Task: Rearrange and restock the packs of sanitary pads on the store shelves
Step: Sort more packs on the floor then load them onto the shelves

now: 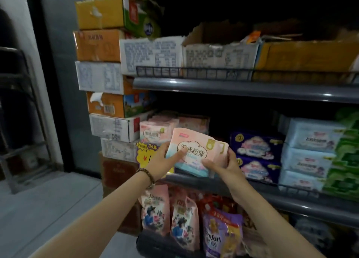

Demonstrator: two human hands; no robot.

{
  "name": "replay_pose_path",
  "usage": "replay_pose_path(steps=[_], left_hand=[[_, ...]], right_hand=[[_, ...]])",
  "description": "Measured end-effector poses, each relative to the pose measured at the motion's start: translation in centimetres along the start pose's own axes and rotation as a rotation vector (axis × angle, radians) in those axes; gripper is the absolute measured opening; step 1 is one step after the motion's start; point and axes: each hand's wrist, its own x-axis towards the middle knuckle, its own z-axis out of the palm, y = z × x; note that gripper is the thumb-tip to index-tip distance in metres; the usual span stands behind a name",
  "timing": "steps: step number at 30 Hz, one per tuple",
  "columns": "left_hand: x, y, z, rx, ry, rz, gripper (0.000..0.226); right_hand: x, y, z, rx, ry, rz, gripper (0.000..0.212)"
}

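Pink pad pack (196, 151) held tilted in front of middle shelf (310, 208), just above its front edge. Left hand (165, 161) grips pack's left side, thumb across front. Right hand (225, 167) grips lower right corner, fingers curled round it. On middle shelf: stacked pink packs (155, 130) at left end, purple packs (256, 151) mid-shelf, pale blue packs (308, 153) further right, green packs (346, 160) at far right. Below middle shelf: softener pouches (183, 221).
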Motion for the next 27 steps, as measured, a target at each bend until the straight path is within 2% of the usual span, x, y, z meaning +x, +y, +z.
replay_pose_path(steps=[3,7,9,11,14,15,19,21,24,27], left_hand=[[1.4,1.5,0.1,0.065,0.006,0.059,0.077],[4.6,2.1,-0.4,0.128,-0.036,0.116,0.068],[6.9,1.5,-1.0,0.187,-0.09,0.098,0.073],[9.5,1.1,-1.8,0.273,-0.135,0.074,0.087],[13.9,0.4,-2.4,0.43,-0.174,0.043,0.126],[15.4,0.1,-2.5,0.477,-0.182,0.035,0.13],[20.9,-0.4,-2.4,0.604,-0.183,0.058,0.105],[23.3,-1.2,-2.5,0.634,-0.194,0.047,0.105],[24.8,-3.3,-3.2,0.809,-0.253,0.003,0.11],[24.1,-4.5,-4.5,0.981,-0.219,0.032,0.094]], right_hand=[[1.5,-1.4,-1.2,-0.055,-0.013,-0.073,0.111],[4.5,-1.9,-2.0,-0.131,-0.072,-0.128,0.125],[6.7,-1.5,-2.1,-0.17,-0.093,-0.16,0.126],[9.0,-1.0,-1.9,-0.213,-0.115,-0.205,0.126],[13.1,0.0,-1.4,-0.284,-0.112,-0.206,0.125],[14.4,0.4,-1.2,-0.304,-0.099,-0.208,0.126],[20.3,1.8,-0.4,-0.385,-0.032,-0.258,0.124],[23.2,3.0,0.0,-0.415,-0.022,-0.229,0.122],[25.5,5.4,0.8,-0.41,-0.144,-0.12,0.123],[25.5,7.6,1.8,-0.416,-0.258,-0.031,0.127]])
